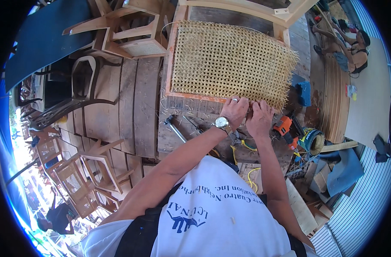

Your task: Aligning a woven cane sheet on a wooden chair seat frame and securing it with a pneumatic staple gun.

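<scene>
My left grip (235,113) and right grip (260,121) side by side, fingers bent at near edge of cane webbing (230,60); can't tell how far closed. Orange-black tool (283,127) near right.

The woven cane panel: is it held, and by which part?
The left hand and right hand are at the near edge of the cane panel, toward its right corner; whether they grip it cannot be told.

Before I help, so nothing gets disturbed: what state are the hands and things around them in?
Woven cane: spread over the wooden frame, right edge ragged.
Wooden frame: partly covered.
Left hand: fingers bent at the cane's near edge.
Right hand: beside it, at that edge.
Watch: on the left wrist.
Pliers: lying unheld.
Orange tool: lying unheld.
</scene>
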Tool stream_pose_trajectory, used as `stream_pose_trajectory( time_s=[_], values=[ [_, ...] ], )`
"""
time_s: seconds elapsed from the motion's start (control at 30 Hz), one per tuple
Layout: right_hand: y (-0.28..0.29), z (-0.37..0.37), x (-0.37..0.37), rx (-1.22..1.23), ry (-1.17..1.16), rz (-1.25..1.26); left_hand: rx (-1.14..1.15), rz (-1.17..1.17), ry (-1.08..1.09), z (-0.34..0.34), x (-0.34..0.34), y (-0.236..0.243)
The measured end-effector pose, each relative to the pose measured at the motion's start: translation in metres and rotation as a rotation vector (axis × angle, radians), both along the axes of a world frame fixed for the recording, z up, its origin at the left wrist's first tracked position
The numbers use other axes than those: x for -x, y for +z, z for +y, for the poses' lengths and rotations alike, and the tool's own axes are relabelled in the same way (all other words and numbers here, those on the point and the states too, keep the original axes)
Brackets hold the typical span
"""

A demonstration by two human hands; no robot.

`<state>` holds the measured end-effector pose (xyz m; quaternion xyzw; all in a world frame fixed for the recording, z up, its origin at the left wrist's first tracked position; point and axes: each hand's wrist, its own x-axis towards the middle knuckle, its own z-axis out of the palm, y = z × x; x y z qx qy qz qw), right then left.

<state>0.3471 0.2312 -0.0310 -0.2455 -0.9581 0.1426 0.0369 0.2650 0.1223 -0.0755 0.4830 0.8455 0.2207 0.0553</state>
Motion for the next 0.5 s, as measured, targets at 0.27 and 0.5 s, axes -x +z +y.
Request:
stream_pose_trajectory(
  time_s=[0.27,0.5],
  values=[
    [-0.0023,-0.0012,0.0007,-0.011,0.003,-0.037,0.003,-0.035,0.005,-0.0011,0.0018,0.0039],
    [0.0008,-0.0034,0.0023,-0.006,-0.006,-0.032,0.008,-0.018,-0.016,-0.0027,0.0034,0.0067]
  ],
)
